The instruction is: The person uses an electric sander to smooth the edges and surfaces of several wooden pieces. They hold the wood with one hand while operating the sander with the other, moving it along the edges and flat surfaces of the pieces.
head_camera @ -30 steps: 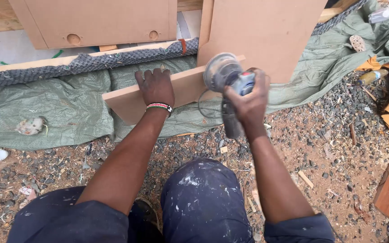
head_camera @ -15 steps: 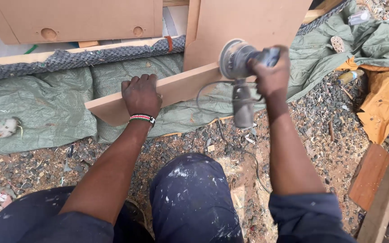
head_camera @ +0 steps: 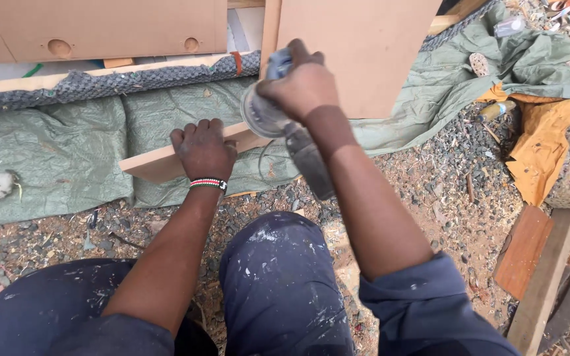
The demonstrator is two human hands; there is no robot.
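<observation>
Head view looks down on a person crouched over gravel ground [head_camera: 443, 191]. Left hand [head_camera: 202, 148], a beaded bracelet [head_camera: 208, 184] at its wrist, lies flat with fingers spread on a narrow wooden board [head_camera: 156, 163], pressing it down where it rests on a green tarp [head_camera: 67, 155]. Right hand [head_camera: 301, 82] is closed around a round-headed power sander [head_camera: 265, 113], whose disc sits at the board's right end. A large upright panel [head_camera: 364, 46] stands just behind the sander.
</observation>
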